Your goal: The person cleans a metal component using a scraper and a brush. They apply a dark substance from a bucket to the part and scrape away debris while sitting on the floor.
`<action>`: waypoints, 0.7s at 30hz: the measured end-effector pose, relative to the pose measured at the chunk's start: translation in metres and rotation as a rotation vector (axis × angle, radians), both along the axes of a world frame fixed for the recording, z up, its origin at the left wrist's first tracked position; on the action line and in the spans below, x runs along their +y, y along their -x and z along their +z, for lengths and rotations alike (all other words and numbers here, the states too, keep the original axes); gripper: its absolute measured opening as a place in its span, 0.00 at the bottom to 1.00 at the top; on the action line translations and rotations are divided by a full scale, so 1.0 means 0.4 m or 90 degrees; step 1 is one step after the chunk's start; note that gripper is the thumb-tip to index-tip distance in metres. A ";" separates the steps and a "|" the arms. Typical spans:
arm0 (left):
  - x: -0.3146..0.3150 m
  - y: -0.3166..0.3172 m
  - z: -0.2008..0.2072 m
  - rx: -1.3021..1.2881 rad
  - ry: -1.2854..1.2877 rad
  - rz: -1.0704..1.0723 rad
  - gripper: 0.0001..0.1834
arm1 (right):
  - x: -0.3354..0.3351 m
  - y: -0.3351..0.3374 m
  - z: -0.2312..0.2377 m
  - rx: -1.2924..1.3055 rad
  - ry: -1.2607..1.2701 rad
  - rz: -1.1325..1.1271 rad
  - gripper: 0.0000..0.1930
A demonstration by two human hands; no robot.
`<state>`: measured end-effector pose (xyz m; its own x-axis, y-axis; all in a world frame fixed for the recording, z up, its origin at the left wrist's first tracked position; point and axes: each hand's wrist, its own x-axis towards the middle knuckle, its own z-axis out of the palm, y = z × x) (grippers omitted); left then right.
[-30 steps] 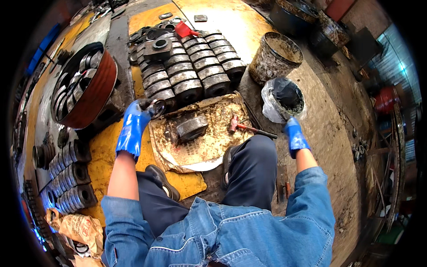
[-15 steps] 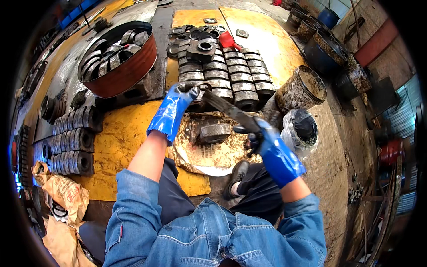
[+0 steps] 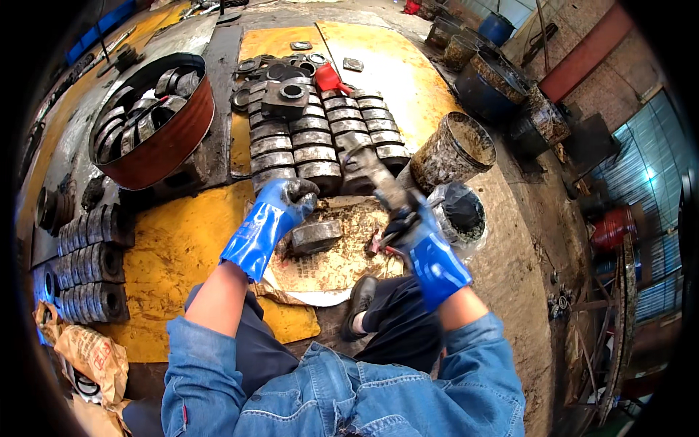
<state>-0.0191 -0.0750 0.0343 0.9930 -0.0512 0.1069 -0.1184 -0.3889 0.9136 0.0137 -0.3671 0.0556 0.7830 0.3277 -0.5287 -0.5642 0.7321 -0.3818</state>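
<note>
Your fisheye view bows straight lines and falls to black at the corners. Glare washes out the yellow floor sheet (image 3: 386, 62) ahead of you, a glint flares off the corrugated panel (image 3: 642, 166), the lower right sits dim, and your right hand (image 3: 426, 247) and its tool (image 3: 386, 183) blur.

Gloves (image 3: 266, 231), centre, looked glossy, rubbery; block (image 3: 316, 237), mid-frame, dull metal; drum (image 3: 164, 146), upper left, worn metal; shirt (image 3: 342, 397), bottom, matt denim.

Metal block (image 3: 316, 237) and hammer (image 3: 374, 243) on stained sheet (image 3: 342, 273)
</note>
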 end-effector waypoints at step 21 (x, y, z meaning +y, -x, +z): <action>0.059 -0.005 0.007 0.157 0.085 0.028 0.23 | -0.228 -0.240 -0.121 -0.037 0.431 -0.061 0.15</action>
<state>-0.0171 -0.0514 0.0369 0.9907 -0.0092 -0.1357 0.1286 -0.2625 0.9563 0.1095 -0.4585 0.0071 0.8254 -0.1321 -0.5488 -0.4733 0.3679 -0.8004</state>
